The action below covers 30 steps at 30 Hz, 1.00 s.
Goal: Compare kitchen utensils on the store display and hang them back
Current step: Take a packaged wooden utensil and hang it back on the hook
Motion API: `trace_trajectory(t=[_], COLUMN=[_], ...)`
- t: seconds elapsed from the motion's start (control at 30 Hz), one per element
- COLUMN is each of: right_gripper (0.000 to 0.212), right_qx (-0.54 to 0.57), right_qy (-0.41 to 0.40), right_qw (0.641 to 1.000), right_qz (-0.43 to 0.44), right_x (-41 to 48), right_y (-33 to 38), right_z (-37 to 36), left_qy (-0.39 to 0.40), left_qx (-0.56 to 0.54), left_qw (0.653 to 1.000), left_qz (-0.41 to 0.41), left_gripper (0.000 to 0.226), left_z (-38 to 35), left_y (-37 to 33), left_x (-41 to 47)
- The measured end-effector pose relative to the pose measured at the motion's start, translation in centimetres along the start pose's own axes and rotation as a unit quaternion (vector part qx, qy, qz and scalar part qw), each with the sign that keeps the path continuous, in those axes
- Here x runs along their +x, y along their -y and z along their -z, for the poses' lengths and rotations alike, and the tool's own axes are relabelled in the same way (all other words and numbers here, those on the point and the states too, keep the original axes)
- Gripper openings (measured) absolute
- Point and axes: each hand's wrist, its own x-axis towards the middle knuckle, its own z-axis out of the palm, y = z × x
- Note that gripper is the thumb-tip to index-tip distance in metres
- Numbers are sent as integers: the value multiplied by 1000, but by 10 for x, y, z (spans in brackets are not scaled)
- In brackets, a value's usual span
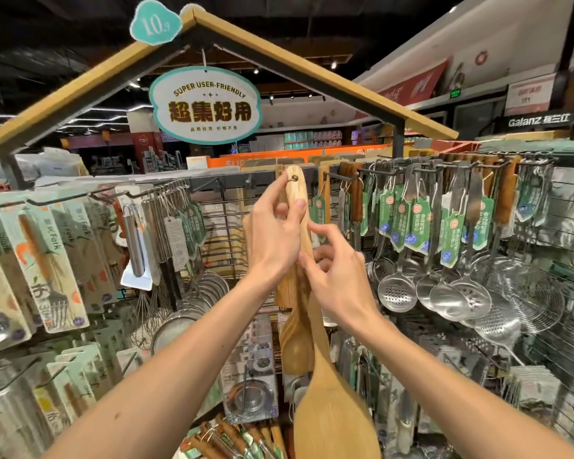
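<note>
Fingers of left hand pinch wooden spatula handle at hook; right hand grips handle lower.

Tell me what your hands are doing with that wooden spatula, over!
Left hand grips wooden spatula near its top, right hand holds handle lower. Handle hole at hook tip. Wooden spoon hangs close behind.

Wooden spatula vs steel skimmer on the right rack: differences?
The wooden spatula is pale wood; skimmer is shiny metal. Spatula's head is a solid flat blade; skimmer's is a round holed bowl. The left hand and right hand hold the spatula; the skimmer hangs untouched. Both point head down.
</note>
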Motion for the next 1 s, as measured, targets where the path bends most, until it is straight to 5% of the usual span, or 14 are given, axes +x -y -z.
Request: trace_trajectory(t=[0.43,1.0], right_gripper=[68,82], right_qx=[-69,-134], right_qy=[30,95], right_qw=[997,984], right_qz=[-5,-64], right_x=[36,130], right_y=[-59,-110], right_z=[-27,-75], left_qy=[75,101], left_qx=[2,90], left_qw=[997,991], left_qz=[10,15], left_gripper=[73,70], left_z=[-13,-53], left_y=[47,113], left_x=[7,98])
